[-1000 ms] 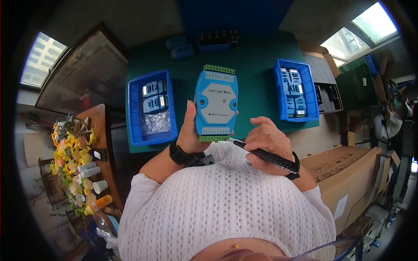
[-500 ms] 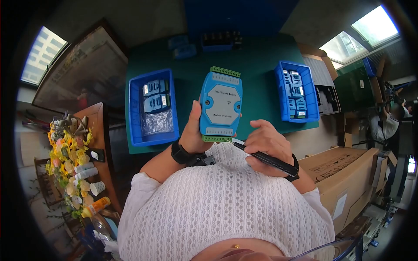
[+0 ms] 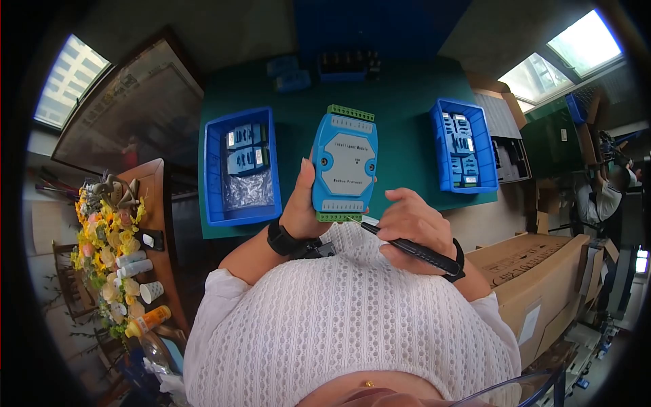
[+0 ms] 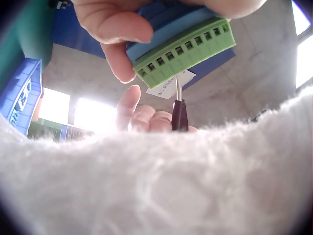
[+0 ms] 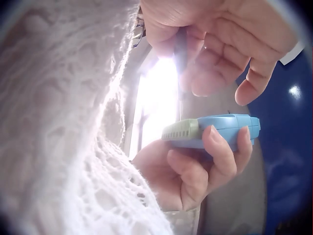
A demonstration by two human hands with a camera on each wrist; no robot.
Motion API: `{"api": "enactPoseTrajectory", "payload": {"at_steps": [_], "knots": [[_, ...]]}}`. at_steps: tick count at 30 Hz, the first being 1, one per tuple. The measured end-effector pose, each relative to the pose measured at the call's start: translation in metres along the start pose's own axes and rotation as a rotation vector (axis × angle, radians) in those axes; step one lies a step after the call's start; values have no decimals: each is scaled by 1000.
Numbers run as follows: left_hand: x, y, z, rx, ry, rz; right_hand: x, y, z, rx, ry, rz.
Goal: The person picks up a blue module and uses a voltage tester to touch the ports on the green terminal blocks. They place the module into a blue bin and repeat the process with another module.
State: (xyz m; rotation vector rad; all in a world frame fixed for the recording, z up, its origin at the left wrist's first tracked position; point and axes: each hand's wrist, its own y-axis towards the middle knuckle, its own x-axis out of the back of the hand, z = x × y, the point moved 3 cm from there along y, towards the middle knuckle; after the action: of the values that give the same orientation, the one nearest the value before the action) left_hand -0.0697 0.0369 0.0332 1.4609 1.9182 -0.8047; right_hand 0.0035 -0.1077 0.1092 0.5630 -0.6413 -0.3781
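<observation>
My left hand point(image 3: 300, 210) grips a blue module point(image 3: 344, 146) by its sides, its grey printed label facing up. Green terminal blocks line both ends; the near green terminal block point(image 4: 186, 51) shows a row of square openings in the left wrist view. In my right hand point(image 3: 417, 227) is a slim black-handled screwdriver point(image 3: 424, 254), pinched between thumb and fingers. Its thin metal shaft point(image 4: 179, 89) reaches the near block, tip right at the screw side. From the right wrist view, the left fingers point(image 5: 222, 156) curl around the module's edge.
A blue bin point(image 3: 210, 169) on the left holds similar modules and clear plastic bags. Another blue bin point(image 3: 485, 146) on the right also holds modules. Dim items stand at the back of the green table point(image 3: 407, 88). A cardboard box point(image 3: 536, 271) lies at the right.
The module has shifted slightly right in the head view. The screwdriver tip has moved left along the near terminal block. Both hands keep their hold.
</observation>
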Motion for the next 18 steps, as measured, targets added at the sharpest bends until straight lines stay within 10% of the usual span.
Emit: {"api": "enactPoseTrajectory", "payload": {"at_steps": [18], "knots": [[-3, -4, 1, -22, 63, 23, -1, -2, 8, 10, 31, -14]]}}
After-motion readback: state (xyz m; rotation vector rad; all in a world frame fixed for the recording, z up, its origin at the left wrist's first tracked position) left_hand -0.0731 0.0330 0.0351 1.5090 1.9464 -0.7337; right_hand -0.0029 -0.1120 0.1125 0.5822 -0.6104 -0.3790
